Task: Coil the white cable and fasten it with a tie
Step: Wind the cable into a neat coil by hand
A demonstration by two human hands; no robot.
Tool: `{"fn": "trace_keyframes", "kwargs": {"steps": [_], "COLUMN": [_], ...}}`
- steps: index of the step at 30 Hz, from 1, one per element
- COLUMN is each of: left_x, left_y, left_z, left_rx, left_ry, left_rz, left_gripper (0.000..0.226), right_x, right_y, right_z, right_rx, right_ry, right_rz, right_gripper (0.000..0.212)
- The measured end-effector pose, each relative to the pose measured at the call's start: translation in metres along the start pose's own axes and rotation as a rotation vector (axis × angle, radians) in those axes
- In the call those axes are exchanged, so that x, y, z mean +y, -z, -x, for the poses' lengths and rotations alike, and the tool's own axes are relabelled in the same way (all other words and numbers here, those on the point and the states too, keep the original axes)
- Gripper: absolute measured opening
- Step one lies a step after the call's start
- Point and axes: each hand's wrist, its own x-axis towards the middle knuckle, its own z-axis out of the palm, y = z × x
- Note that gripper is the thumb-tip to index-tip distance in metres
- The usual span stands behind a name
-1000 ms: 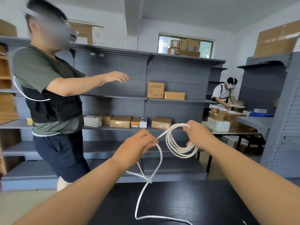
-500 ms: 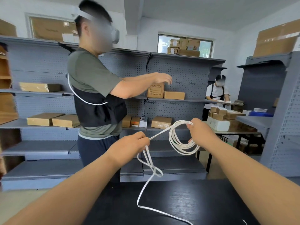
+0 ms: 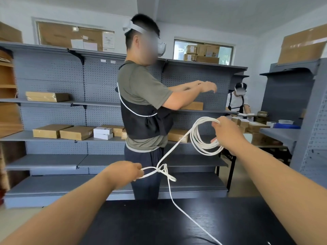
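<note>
The right hand (image 3: pixel 228 134) is up at chest height, fingers curled round several loops of the white cable (image 3: pixel 194 141), and the coil hangs off to the left of the palm in free air. A single strand slants down from the coil to the left hand (image 3: pixel 126 171), which is lower and closed in a fist on it, with a small loop poking out past the knuckles. Just beside that fist the cable twists over itself into a loose kink. From there it drops to the black table (image 3: pixel 141 223) and trails across the top to the bottom edge of the view.

The table's far edge runs straight across below both hands. The top on either side of the trailing strand is bare, and both forearms reach out above it.

Directly past the far edge, another person (image 3: pixel 141 96) in a green shirt and dark vest stands side-on, arms stretched toward the grey shelves (image 3: pixel 53 103), right behind the slanting strand and the kink. Cardboard boxes (image 3: pixel 51 130) lie along those shelves. To the right, past the coil, a second person (image 3: pixel 238 101) works at a side table (image 3: pixel 283 133) piled with boxes, and a tall grey rack (image 3: pixel 309 121) closes in that side.
</note>
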Motion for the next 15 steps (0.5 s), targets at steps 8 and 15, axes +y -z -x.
{"fn": "trace_keyframes", "kwargs": {"steps": [8, 15], "left_x": [0.008, 0.044], "left_y": [-0.005, 0.056], "left_z": [-0.009, -0.019], "left_rx": [-0.278, 0.447], "left_ry": [0.156, 0.324], "left_rz": [0.163, 1.371], "left_gripper": [0.037, 0.031], "right_x": [-0.023, -0.032], "right_y": [-0.008, -0.027], "right_z": [0.027, 0.049], "right_rx": [-0.059, -0.118], "right_ry": [0.165, 0.292], "right_rz": [0.137, 0.276], "right_gripper": [0.021, 0.016]}}
